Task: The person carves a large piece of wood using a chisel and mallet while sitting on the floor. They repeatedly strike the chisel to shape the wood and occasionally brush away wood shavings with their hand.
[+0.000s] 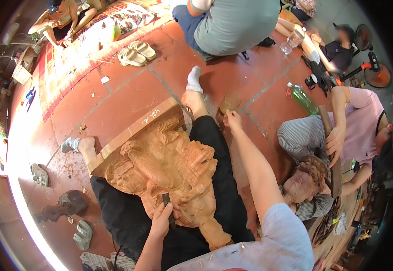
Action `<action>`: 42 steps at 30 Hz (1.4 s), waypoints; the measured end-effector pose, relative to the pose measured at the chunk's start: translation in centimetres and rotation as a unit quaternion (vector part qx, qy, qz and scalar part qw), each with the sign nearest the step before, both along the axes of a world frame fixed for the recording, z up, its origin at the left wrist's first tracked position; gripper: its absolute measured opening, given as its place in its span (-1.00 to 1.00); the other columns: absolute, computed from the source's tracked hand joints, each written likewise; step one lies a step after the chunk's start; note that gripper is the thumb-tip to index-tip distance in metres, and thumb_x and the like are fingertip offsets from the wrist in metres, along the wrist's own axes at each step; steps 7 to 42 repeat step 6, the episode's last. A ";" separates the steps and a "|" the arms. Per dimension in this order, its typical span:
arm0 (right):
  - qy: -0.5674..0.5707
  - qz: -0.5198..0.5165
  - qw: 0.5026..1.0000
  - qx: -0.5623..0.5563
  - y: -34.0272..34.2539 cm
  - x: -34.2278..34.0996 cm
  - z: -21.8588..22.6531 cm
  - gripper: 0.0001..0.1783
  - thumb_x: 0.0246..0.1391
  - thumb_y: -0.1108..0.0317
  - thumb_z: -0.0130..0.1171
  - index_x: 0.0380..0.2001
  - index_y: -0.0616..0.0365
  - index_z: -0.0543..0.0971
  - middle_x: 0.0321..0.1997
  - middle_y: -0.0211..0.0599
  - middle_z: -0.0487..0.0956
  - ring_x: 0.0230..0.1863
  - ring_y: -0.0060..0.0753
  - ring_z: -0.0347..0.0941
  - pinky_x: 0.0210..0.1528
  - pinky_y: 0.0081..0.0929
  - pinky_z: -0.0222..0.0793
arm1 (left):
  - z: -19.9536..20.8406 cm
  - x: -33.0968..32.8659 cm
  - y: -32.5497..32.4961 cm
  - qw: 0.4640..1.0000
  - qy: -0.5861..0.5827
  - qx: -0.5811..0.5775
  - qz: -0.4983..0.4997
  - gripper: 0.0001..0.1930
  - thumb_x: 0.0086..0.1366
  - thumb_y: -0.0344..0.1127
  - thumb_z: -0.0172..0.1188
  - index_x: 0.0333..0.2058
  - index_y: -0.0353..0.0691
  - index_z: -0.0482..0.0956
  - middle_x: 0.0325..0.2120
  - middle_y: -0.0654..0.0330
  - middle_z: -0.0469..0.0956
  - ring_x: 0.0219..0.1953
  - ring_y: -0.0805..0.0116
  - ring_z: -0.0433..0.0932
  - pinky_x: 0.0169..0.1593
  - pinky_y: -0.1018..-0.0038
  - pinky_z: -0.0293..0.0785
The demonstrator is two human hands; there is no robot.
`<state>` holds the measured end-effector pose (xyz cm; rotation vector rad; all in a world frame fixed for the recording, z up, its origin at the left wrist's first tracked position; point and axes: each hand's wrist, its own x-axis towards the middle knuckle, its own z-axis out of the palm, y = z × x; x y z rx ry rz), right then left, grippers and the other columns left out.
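A large wooden carving (169,158) with deep figure-like relief lies across my lap, its flat base edge away from me. Near its lower middle, my left hand (162,219) is closed around a dark chisel (166,198). My right hand (233,121) is out to the right of the carving, beyond my knee. Its fingers are closed on what looks like a mallet with a round brown head (230,103), smeared by motion. The mallet is apart from the chisel. My fingers hide part of the chisel.
At the right a person (363,117) holds another wooden carving (307,180). A green bottle (302,98) lies near them. Beige sandals (137,53), a dark carved piece (65,205) and grey slippers (83,235) are on the tiles. Another person (232,27) sits ahead, back turned.
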<state>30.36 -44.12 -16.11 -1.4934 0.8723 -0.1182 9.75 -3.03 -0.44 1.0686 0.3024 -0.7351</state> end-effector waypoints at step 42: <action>0.059 0.145 0.987 -0.040 0.8 -5.2 6.4 -0.68 0.14 0.04 0.09 -0.26 0.06 0.47 -0.45 -0.30 0.53 -0.53 -0.38 0.48 -0.51 -0.50 0.45 | -0.6 0.4 0.1 0.999 -0.029 0.041 -0.019 -0.72 0.39 -0.19 -0.10 -0.33 -0.30 0.43 -0.61 0.11 0.44 -0.47 0.25 0.49 -0.45 0.41 0.47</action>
